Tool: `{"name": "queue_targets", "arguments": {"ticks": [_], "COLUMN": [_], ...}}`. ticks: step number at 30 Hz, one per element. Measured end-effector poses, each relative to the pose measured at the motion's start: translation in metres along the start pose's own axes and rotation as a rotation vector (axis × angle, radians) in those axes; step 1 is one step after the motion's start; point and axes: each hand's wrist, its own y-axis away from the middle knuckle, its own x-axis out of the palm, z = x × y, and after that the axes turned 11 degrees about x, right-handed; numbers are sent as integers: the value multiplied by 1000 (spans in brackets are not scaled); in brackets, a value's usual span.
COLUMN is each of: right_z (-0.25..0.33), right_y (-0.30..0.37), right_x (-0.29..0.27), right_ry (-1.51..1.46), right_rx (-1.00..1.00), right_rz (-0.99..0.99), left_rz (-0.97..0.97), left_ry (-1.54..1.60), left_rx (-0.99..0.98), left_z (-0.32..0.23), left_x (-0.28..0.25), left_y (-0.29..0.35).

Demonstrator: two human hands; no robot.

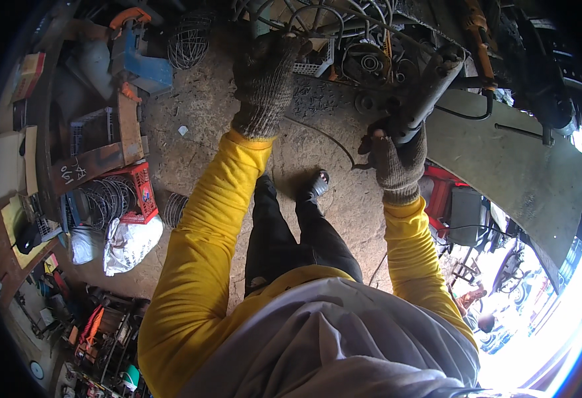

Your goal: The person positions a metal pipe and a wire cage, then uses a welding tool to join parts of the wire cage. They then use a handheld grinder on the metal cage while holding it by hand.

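My right hand (400, 159), in a knitted brown-grey glove, is closed around the lower end of a grey cylindrical metal tool (430, 93). The tool slants up and to the right, and its exact kind does not show. A dark cord (327, 138) runs across the floor toward this hand. At the top, my left hand (264, 83), in a matching glove, has its fingers curled beside several bent grey metal rods (321, 10). What those fingers hold is hidden.
A grey metal sheet (510, 172) juts in at the right, with an orange power tool (478, 36) beyond it. Left are a red crate (146, 192), a white sack (131, 242), a blue machine (138, 63) and wire coils (190, 41). Another person (480, 312) is at lower right.
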Motion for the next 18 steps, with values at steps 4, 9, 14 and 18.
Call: {"name": "queue_targets", "arguments": {"ticks": [4,9,14,18], "right_z": [-2,0,-4,0], "right_y": [-2,-1,-3,-3], "right_x": [-1,0,0,1], "right_ry": [11,36,113,-6], "right_rx": [-27,-24,-74,-38], "right_rz": [-1,3,0,20], "left_rz": [3,36,-68,-119], "left_ry": [-20,-248,-278,116], "left_rx": [90,133,229,-8], "left_z": [-1,9,11,-3], "left_x": [-1,-3,-2,6], "left_y": [0,0,1,1]}}
